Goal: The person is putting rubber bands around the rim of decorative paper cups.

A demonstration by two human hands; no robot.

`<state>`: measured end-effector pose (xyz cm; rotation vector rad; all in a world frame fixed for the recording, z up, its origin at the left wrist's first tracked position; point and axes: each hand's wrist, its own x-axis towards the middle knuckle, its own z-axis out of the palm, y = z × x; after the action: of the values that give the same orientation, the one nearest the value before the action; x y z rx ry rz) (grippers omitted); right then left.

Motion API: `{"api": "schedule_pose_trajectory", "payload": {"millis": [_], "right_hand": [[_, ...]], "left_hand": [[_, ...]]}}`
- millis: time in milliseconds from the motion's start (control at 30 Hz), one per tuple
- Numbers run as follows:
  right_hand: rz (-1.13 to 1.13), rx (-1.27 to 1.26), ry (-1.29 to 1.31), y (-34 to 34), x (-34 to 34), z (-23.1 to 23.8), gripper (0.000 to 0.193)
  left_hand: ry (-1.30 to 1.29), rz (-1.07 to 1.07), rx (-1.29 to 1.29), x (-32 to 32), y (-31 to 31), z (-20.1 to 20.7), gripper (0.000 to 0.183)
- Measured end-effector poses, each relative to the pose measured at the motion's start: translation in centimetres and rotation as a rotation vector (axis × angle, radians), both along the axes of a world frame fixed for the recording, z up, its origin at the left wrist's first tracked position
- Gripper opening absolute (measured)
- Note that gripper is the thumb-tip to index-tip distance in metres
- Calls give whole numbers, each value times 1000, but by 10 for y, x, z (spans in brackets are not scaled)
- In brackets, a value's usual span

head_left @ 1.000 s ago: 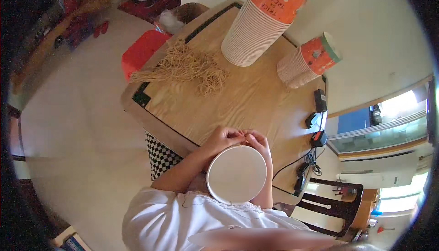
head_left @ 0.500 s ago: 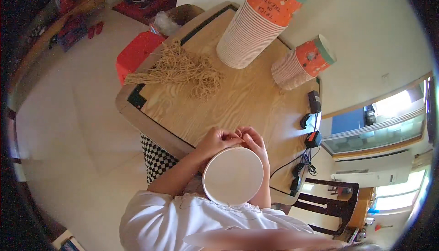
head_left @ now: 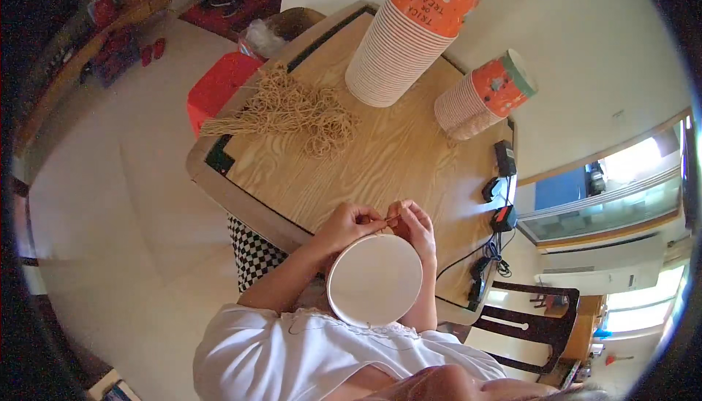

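A round white paper bucket (head_left: 375, 281) rests against my chest at the table's near edge, its pale round face turned up. Just beyond its far rim my two hands meet. My left hand (head_left: 346, 225) is closed in a pinch on a thin strand of brown twine (head_left: 388, 220). Thumb and fingers of my right hand (head_left: 414, 225) pinch the same strand a short way to the right. A small bit of twine shows at the bucket's near rim. The bucket's sides are mostly hidden.
A tangled pile of twine (head_left: 300, 112) lies on the wooden table (head_left: 380, 160). Tall and short stacks of orange-and-green paper buckets (head_left: 402, 43) (head_left: 486, 95) stand at the back. Black adapters and cables (head_left: 503, 218) line the right edge. A red stool (head_left: 219, 86) stands at left, a dark chair (head_left: 530, 324) at right.
My right hand has shifted slightly right, away from the left, and its fingers have changed position on the twine. My left hand and the bucket stay nearly in place.
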<state>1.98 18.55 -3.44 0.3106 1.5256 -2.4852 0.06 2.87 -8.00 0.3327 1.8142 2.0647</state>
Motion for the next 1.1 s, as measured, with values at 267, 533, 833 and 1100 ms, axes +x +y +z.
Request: {"api": "schedule_pose_trajectory", "payload": {"millis": [267, 533, 833, 1100], "right_hand": [[-25, -296, 146, 10, -7, 2, 10], [136, 304, 394, 26, -3, 15, 20], [361, 546, 257, 20, -6, 7, 18], [323, 796, 351, 22, -6, 11, 6]], "left_hand": [[140, 63, -75, 1, 1, -2, 17], [36, 40, -123, 2, -6, 12, 21], [5, 35, -63, 4, -2, 17, 20], [-48, -2, 8, 4, 0, 8, 17]]}}
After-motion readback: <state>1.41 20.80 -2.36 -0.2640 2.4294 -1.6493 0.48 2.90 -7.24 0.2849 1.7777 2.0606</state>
